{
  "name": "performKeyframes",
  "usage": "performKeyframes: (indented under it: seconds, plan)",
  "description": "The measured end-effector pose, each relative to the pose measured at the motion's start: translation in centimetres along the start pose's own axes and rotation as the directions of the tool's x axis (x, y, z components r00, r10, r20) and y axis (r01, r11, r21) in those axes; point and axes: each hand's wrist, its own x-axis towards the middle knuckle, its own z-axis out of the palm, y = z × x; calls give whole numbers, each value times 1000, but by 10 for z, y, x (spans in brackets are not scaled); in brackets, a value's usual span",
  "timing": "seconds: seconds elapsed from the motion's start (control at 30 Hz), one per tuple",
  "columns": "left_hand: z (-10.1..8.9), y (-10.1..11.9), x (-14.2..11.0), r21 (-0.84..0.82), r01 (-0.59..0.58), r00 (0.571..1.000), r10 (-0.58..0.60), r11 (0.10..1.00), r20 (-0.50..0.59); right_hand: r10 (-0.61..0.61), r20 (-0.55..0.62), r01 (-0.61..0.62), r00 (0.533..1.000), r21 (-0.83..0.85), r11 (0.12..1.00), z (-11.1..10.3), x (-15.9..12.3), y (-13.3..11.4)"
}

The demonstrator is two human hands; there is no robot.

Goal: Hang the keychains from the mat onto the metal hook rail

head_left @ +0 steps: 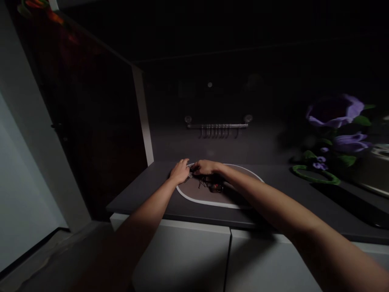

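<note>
An oval mat or tray (197, 200) with a white rim lies on the dark counter. Over its left end is my left hand (180, 172), fingers stretched forward, close beside some small metal keys (190, 173). My right hand (207, 166) reaches in from the right; its fingers are curled down onto the keys between the two hands, fingertips partly hidden. Nearer to me, more dark keys (202, 183) and a small dark item with a red spot (216, 187) lie on the oval surface, under the right wrist's shadow.
A clear rail with hooks (218, 126) is fixed to the back wall. Purple flowers with a green ring base (316, 175) stand at right, near a long black object (349, 202) and a shiny rounded container (375, 170). White cabinet doors (185, 251) are below; a dark door (91, 109) stands left.
</note>
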Motion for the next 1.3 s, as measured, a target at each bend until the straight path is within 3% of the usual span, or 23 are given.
performKeyframes:
  seconds: [0.07,0.2,0.33,0.4,0.5,0.63,0.7,0.77,0.83,0.9,1.0,1.13,1.2,1.3]
  plan:
    - [1,0,-1,-40,-91,991,95,995,100,7,-6,-7,1000,-64,998,2,-22,-3]
    - [3,6,-7,-60,-260,903,264,964,338,118,-31,-122,992,-168,978,6,-63,9]
    - [7,21,-12,-81,-343,865,349,936,360,227,-66,-235,972,-157,959,5,-86,38]
    - [8,29,-14,-106,-354,856,368,929,364,217,-99,-231,971,-161,959,5,-90,51]
    - [4,37,-15,-125,-308,870,332,943,364,153,-141,-172,978,-136,976,2,-90,62]
    - [-19,44,-7,-129,-172,955,197,977,222,97,-148,-110,984,-82,991,-17,-87,55]
    - [-41,50,-3,-241,-178,960,222,954,171,87,-135,-91,987,-20,996,-32,-88,43]
    - [-64,57,-2,-442,-142,950,248,886,192,33,-91,-21,995,141,990,-47,-93,28]
    - [-84,66,-6,-682,-42,923,290,730,253,-36,-23,42,999,438,898,-57,-101,12]
    - [-95,73,-14,-875,36,920,327,482,218,-92,9,60,996,691,720,-56,-108,0]
    - [-88,76,-28,-968,157,909,354,196,219,-109,-9,55,994,901,430,-36,-116,-7]
    - [-51,69,-47,-941,334,883,335,46,330,-44,-40,47,998,983,176,6,-122,-2]
    - [-34,64,-54,-914,403,869,299,35,395,5,-60,59,998,990,128,23,-125,0]
    - [-20,59,-60,-915,403,889,232,14,395,105,-112,99,988,988,121,35,-131,1]
